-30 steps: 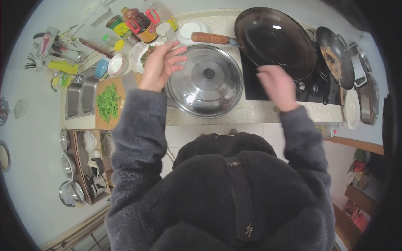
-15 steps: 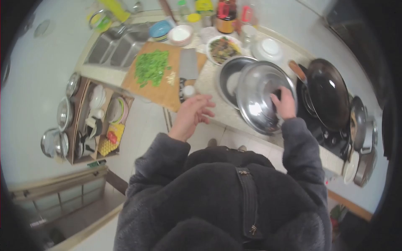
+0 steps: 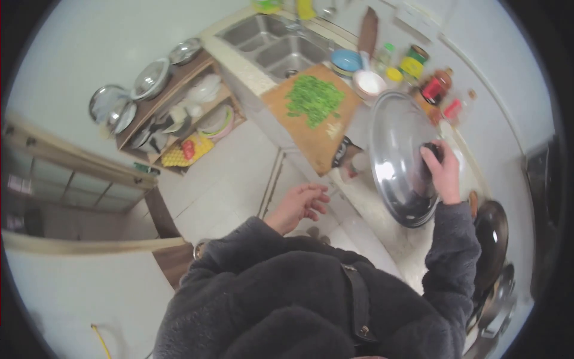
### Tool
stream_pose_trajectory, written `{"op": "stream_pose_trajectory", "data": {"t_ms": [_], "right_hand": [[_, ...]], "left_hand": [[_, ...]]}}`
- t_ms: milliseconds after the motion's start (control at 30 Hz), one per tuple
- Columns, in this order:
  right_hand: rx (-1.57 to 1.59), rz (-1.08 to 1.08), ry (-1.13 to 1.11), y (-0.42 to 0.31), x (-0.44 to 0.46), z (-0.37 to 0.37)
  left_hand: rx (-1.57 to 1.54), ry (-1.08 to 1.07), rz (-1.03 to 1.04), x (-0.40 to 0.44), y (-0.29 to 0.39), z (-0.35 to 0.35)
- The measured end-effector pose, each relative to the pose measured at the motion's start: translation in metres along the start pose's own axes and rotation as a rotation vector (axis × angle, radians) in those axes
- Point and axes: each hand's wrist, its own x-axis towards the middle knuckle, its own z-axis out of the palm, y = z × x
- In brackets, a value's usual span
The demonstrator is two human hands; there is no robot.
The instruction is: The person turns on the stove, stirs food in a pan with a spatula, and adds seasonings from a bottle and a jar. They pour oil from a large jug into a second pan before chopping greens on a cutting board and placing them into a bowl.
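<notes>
My right hand [image 3: 443, 175] grips the black knob of a large shiny metal pot lid [image 3: 391, 158]. The lid is held tilted above the counter and hides what lies behind it. My left hand [image 3: 301, 206] is in front of the counter edge, fingers loosely bent and apart, with nothing in it. Chopped green leaves [image 3: 314, 99] and small pale pieces [image 3: 333, 129] lie on a wooden cutting board [image 3: 287, 116] left of the lid. Between board and lid, a dark knife handle [image 3: 341, 151] and a small white container [image 3: 360, 161] are partly visible.
A double sink [image 3: 287, 54] is at the back left. Behind the lid stand a white bowl [image 3: 369, 84], blue bowls [image 3: 347, 61] and several bottles [image 3: 436, 85]. A black wok [image 3: 491, 239] is at right. A low shelf [image 3: 179, 110] holds dishes at left.
The view has turned, so the surroundings appear shifted. The lid in my right hand is raised and tilted more upright; the metal basin and plate of food seen before are now hidden. My left hand stays free.
</notes>
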Motion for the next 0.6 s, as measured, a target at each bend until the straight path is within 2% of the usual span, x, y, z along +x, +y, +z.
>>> {"op": "stream_pose_trajectory", "data": {"t_ms": [267,400,500,600], "right_hand": [[0.090,-0.171,-0.037,-0.125,0.102,0.061],[0.115,-0.225,-0.062,-0.183,0.156,0.134],[0.122,-0.260,-0.087,-0.234,0.202,0.200],[0.083,-0.130,-0.108,-0.276,0.246,0.256]], "left_hand": [[-0.228,0.217,0.034,-0.006,0.021,-0.089],[-0.285,0.221,0.074,0.005,0.049,-0.161],[-0.308,0.313,0.133,0.004,0.080,-0.225],[-0.261,0.458,0.223,-0.003,0.110,-0.285]]}}
